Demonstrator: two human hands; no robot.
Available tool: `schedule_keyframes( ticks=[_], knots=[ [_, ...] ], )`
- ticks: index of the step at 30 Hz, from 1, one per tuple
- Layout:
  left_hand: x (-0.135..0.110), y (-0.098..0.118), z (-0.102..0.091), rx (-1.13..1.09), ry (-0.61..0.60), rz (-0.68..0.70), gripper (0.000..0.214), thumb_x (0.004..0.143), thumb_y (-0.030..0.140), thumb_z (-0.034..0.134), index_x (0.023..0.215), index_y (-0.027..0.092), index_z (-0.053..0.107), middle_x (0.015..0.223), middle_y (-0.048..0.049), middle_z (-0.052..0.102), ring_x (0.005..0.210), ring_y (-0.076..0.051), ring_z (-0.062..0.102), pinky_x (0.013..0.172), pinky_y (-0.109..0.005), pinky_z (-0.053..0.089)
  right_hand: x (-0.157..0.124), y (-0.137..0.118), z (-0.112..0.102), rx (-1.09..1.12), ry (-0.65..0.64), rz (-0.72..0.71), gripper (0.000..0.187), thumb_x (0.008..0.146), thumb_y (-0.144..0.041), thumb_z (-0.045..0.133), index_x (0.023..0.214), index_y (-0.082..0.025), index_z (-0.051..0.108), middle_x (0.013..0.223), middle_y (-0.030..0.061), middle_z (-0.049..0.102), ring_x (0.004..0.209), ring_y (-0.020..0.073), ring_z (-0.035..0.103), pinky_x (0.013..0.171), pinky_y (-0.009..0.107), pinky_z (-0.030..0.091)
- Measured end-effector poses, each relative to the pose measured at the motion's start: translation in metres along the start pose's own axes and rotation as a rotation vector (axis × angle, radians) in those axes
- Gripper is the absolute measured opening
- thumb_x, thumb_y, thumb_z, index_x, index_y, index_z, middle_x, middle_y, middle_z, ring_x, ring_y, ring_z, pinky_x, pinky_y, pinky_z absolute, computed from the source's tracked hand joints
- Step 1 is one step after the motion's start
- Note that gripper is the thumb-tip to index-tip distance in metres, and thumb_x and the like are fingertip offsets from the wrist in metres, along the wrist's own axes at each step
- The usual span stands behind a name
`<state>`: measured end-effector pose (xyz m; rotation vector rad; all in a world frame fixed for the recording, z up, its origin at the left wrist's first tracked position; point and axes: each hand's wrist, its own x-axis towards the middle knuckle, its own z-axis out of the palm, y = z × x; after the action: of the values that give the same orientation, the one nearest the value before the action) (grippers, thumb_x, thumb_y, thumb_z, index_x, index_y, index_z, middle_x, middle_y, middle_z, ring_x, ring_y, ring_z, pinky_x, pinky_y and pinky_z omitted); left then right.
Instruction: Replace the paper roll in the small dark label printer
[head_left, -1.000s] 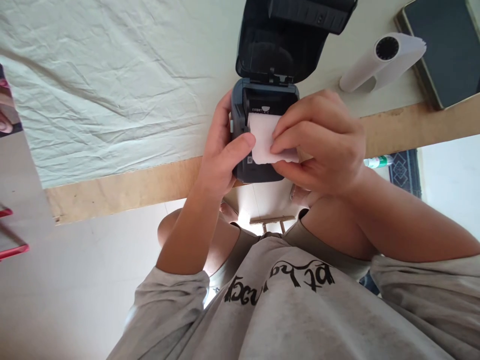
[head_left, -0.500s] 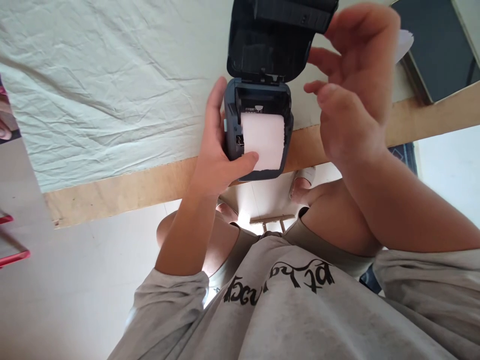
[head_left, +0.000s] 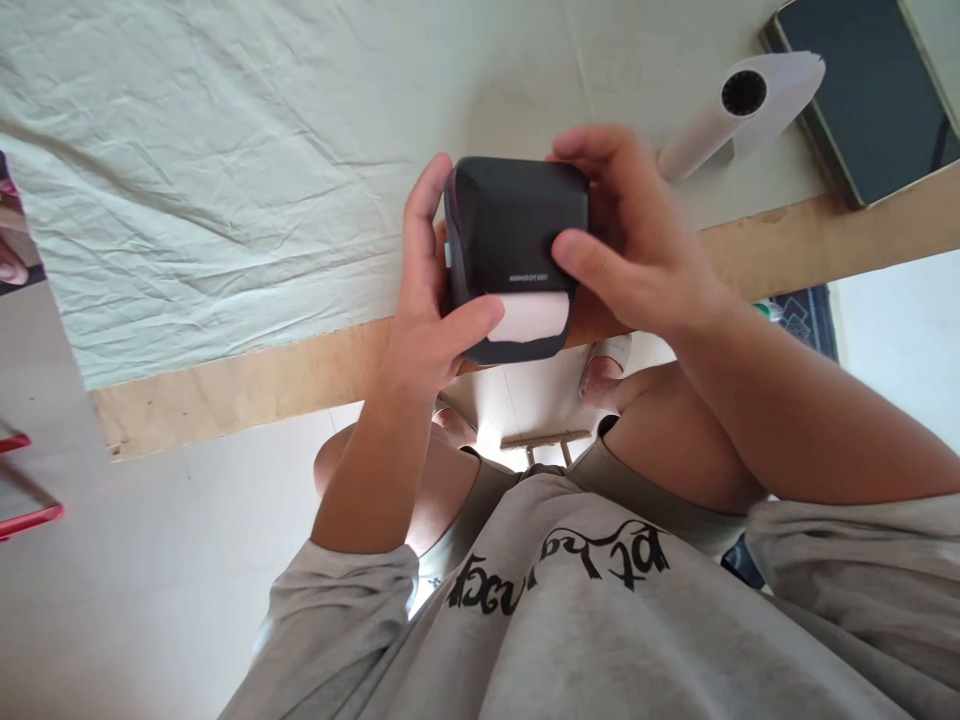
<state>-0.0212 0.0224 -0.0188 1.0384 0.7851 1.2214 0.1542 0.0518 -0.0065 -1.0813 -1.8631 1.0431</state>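
Note:
A small dark label printer [head_left: 517,215] is held between both hands over the table's near edge. Its black lid lies down over the body, and a strip of white paper [head_left: 534,315] shows below the lid's front edge. My left hand [head_left: 431,310] wraps the printer's left side, its thumb on the paper. Against the right side and top of the lid, my right hand [head_left: 637,230] has its thumb on the lid's lower right corner; its other fingers are partly hidden behind the printer.
To the right, a paper roll [head_left: 709,120] with a dark core lies on the table beside a dark tablet-like device [head_left: 874,95]. A wrinkled pale cloth [head_left: 225,180] covers the table, and a bare wooden edge [head_left: 247,385] runs along its front.
My right hand has swung the printer's lid down towards me, over the paper roll inside. My left hand keeps its hold. The loose roll at right has come into view.

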Motion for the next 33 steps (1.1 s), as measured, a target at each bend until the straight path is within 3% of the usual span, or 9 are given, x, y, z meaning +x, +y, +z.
schedule_keyframes(
  ticks=[2,5,13,17,21,24,26,33],
  knots=[
    [-0.001,0.003,0.003,0.036,0.056,-0.012,0.059,0.062,0.044,0.067,0.115,0.034,0.041,0.116,-0.0020,0.050,0.105,-0.024,0.052,0.082,-0.034,0.048,-0.001,-0.001,0.002,0.009,-0.104,-0.030,0.056,0.075,-0.046,0.054,0.122,-0.027,0.032,0.112,0.0030,0.050,0.096,0.0141,0.053,0.085,0.030,0.047],
    [-0.004,0.006,0.004,0.087,0.077,-0.071,0.047,0.069,0.035,0.067,0.111,0.029,0.047,0.106,-0.0035,0.055,0.100,-0.022,0.054,0.079,-0.032,0.048,-0.001,-0.003,0.002,0.013,-0.148,-0.030,0.064,0.071,-0.049,0.059,0.123,-0.027,0.030,0.110,0.0034,0.049,0.091,0.0134,0.052,0.080,0.028,0.047],
    [-0.003,0.006,0.000,0.031,0.048,-0.079,0.049,0.067,0.032,0.068,0.111,0.031,0.049,0.107,-0.0014,0.057,0.101,-0.023,0.054,0.081,-0.035,0.049,0.000,0.000,0.000,0.166,-0.206,0.055,0.067,0.067,-0.049,0.063,0.121,-0.028,0.031,0.110,0.0035,0.049,0.086,0.0125,0.052,0.075,0.027,0.047],
    [-0.002,0.006,0.000,0.000,0.053,-0.099,0.047,0.068,0.024,0.066,0.111,0.029,0.048,0.105,-0.0016,0.057,0.102,-0.023,0.053,0.082,-0.034,0.048,0.000,-0.001,0.000,0.122,-0.185,0.059,0.068,0.064,-0.048,0.066,0.120,-0.028,0.033,0.112,0.0029,0.050,0.086,0.0125,0.053,0.074,0.026,0.048],
    [0.000,0.005,0.001,-0.052,0.065,-0.079,0.048,0.064,0.032,0.069,0.108,0.028,0.050,0.096,-0.0013,0.059,0.094,-0.022,0.055,0.073,-0.031,0.050,0.000,-0.006,0.000,0.019,-0.145,0.052,0.067,0.065,-0.046,0.065,0.121,-0.027,0.033,0.111,0.0024,0.050,0.086,0.0124,0.053,0.073,0.026,0.049],
    [0.000,0.009,0.005,-0.130,0.091,-0.113,0.026,0.082,0.039,0.048,0.102,0.023,0.054,0.090,-0.0034,0.059,0.093,-0.021,0.057,0.078,-0.033,0.049,-0.001,-0.007,0.000,-0.026,-0.135,0.043,0.063,0.070,-0.044,0.061,0.122,-0.026,0.032,0.112,0.0034,0.049,0.091,0.0136,0.053,0.078,0.028,0.048],
    [0.000,0.012,0.008,-0.173,0.113,-0.155,0.028,0.088,0.037,0.036,0.096,0.020,0.057,0.089,-0.0038,0.060,0.093,-0.020,0.058,0.085,-0.034,0.047,-0.003,-0.008,0.000,-0.030,-0.113,0.006,0.061,0.071,-0.043,0.059,0.123,-0.026,0.032,0.117,0.0045,0.046,0.099,0.0162,0.051,0.080,0.029,0.048],
    [0.002,0.011,0.003,-0.163,0.115,-0.138,0.029,0.091,0.033,0.031,0.095,0.025,0.059,0.083,-0.0022,0.060,0.100,-0.022,0.055,0.087,-0.036,0.044,-0.006,-0.010,-0.001,-0.130,-0.095,-0.071,0.064,0.070,-0.037,0.060,0.127,-0.029,0.031,0.129,0.0020,0.041,0.113,0.0212,0.045,0.095,0.037,0.044]
  ],
)
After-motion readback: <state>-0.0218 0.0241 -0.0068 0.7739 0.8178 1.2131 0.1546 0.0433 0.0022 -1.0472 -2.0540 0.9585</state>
